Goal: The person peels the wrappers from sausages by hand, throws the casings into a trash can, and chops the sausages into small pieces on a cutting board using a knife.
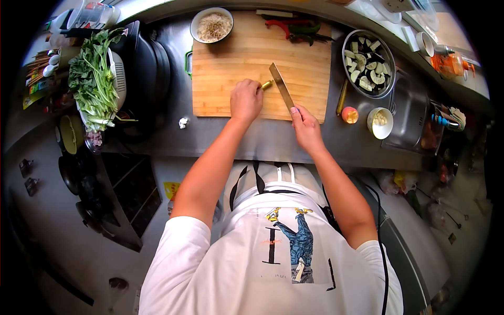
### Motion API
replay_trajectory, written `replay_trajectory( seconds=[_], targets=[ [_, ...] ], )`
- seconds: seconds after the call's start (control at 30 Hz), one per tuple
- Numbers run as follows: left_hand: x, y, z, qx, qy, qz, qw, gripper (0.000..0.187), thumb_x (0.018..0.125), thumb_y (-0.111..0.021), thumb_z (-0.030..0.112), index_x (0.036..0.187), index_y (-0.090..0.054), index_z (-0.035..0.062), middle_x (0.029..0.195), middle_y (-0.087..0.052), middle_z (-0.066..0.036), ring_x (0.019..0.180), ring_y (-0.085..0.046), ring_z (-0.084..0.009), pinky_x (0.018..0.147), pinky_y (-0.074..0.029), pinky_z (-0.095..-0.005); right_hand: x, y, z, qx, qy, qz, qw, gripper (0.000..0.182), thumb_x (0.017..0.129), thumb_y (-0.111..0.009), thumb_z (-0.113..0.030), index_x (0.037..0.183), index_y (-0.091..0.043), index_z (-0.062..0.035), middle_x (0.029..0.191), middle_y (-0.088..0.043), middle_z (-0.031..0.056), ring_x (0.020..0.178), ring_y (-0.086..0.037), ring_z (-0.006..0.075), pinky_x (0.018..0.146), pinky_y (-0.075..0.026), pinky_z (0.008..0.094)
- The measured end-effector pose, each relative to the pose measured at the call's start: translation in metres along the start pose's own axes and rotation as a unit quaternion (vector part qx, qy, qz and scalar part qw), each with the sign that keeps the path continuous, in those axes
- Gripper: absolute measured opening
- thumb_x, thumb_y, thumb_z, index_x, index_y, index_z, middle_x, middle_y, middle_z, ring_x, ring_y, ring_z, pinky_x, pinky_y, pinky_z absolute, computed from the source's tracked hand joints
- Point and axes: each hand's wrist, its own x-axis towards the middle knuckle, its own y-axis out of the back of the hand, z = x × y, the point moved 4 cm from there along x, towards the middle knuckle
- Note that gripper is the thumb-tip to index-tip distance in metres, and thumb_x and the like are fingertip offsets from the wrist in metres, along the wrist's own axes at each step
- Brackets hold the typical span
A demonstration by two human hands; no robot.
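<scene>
On the wooden cutting board [231,68], my left hand [247,101] has its fingers closed on a short yellow-green piece [267,84], whose exact kind I cannot tell. The piece pokes out to the right, toward the knife. My right hand [306,127] is wrapped round the handle of a kitchen knife [282,86] at the board's front edge. The long blade slants up and left, its side close to the end of the piece. Red and green chili peppers [302,30] lie at the back right of the board, and a bowl of pale shredded food [214,27] stands at its back left.
Right of the board are a metal bowl of cut eggplant [369,64], a peach-coloured fruit [350,115], a small white bowl with pale pieces [379,123] and the sink [412,107]. Leafy greens [97,79] fill a white basket at left. Garlic-like bits [183,123] lie on the steel counter [210,142].
</scene>
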Motion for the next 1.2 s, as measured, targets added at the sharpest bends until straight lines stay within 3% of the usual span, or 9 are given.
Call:
replay_trajectory(
  seconds=[0.1,0.2,0.27,0.33,0.37,0.43,0.67,0.93,1.2],
  targets=[
    [-0.002,-0.008,0.001,-0.024,0.005,-0.052,0.998,0.016,0.08,-0.068,0.009,0.096,-0.067,0.006,0.092,-0.062,-0.012,0.093,-0.057,-0.0337,0.082,-0.048,-0.0434,-0.004,0.0,0.004,-0.015,-0.012,-0.003,1.0,0.037,0.1,-0.054,-0.033,0.117,-0.062,-0.0008,0.075,-0.059,0.0103,0.07,-0.055,0.0157,0.068,-0.047,0.0296],
    [-0.004,-0.014,-0.001,-0.036,-0.001,-0.033,0.999,0.017,0.077,-0.068,0.005,0.095,-0.067,0.006,0.093,-0.061,-0.012,0.094,-0.056,-0.0335,0.082,-0.048,-0.0432,-0.011,0.0,0.003,-0.036,-0.017,-0.009,0.999,0.038,0.099,-0.055,-0.034,0.118,-0.062,-0.0021,0.076,-0.061,0.0116,0.071,-0.057,0.0173,0.069,-0.048,0.0298],
    [-0.006,-0.013,0.0,-0.078,-0.032,0.029,0.996,0.017,0.077,-0.069,0.005,0.094,-0.067,0.0062,0.092,-0.06,-0.012,0.094,-0.056,-0.0333,0.082,-0.047,-0.043,-0.013,-0.001,0.004,-0.044,-0.02,-0.007,0.999,0.038,0.099,-0.055,-0.035,0.118,-0.063,-0.0027,0.077,-0.062,0.0124,0.071,-0.058,0.0183,0.07,-0.048,0.0299],
    [-0.01,-0.014,0.004,-0.084,-0.027,0.032,0.996,0.017,0.076,-0.069,0.005,0.093,-0.067,0.0065,0.092,-0.06,-0.012,0.093,-0.056,-0.0333,0.081,-0.047,-0.0426,-0.016,0.0,0.007,-0.057,0.005,0.01,0.998,0.036,0.1,-0.055,-0.033,0.119,-0.064,-0.0041,0.068,-0.055,0.0023,0.063,-0.052,0.0113,0.059,-0.044,0.0274],
    [-0.01,-0.014,0.005,-0.087,-0.023,0.037,0.995,0.016,0.076,-0.07,0.004,0.092,-0.067,0.0068,0.092,-0.06,-0.011,0.093,-0.056,-0.0332,0.081,-0.047,-0.0422,-0.017,0.001,0.01,-0.058,0.003,0.011,0.998,0.036,0.1,-0.055,-0.033,0.119,-0.064,-0.0041,0.068,-0.055,0.0023,0.063,-0.052,0.0113,0.059,-0.044,0.0274],
    [-0.012,-0.017,0.004,-0.093,-0.029,0.045,0.994,0.016,0.076,-0.07,0.005,0.091,-0.068,0.007,0.092,-0.06,-0.011,0.092,-0.055,-0.0331,0.08,-0.047,-0.042,-0.02,0.005,0.011,-0.051,-0.008,0.012,0.999,0.038,0.099,-0.055,-0.034,0.117,-0.063,-0.0025,0.081,-0.065,0.0142,0.073,-0.061,0.02,0.071,-0.049,0.0308],
    [-0.019,-0.024,0.006,-0.103,-0.038,0.069,0.992,0.015,0.074,-0.072,0.004,0.088,-0.067,0.0071,0.092,-0.06,-0.011,0.091,-0.055,-0.0334,0.08,-0.046,-0.0426,-0.023,0.015,0.013,-0.056,-0.04,-0.018,0.998,0.037,0.098,-0.057,-0.033,0.116,-0.064,-0.0014,0.087,-0.068,0.0171,0.078,-0.066,0.0269,0.074,-0.05,0.0331],
    [-0.022,-0.029,0.01,-0.092,-0.026,0.072,0.993,0.016,0.073,-0.067,0.0,0.088,-0.067,0.0063,0.093,-0.061,-0.01,0.092,-0.056,-0.0325,0.081,-0.047,-0.0417,-0.025,0.021,0.014,-0.169,0.149,0.003,0.974,0.035,0.095,-0.059,-0.033,0.118,-0.065,-0.0062,0.104,-0.068,0.0177,0.095,-0.066,0.035,0.079,-0.052,0.0378],
    [-0.023,-0.033,0.011,-0.082,-0.027,0.071,0.994,0.019,0.072,-0.063,-0.003,0.089,-0.069,0.0061,0.094,-0.063,-0.01,0.093,-0.057,-0.0323,0.082,-0.048,-0.0408,-0.03,0.021,0.014,-0.188,0.102,-0.032,0.976,0.032,0.095,-0.062,-0.026,0.118,-0.065,-0.004,0.107,-0.069,0.0168,0.095,-0.066,0.0351,0.082,-0.052,0.0362]
  ],
)
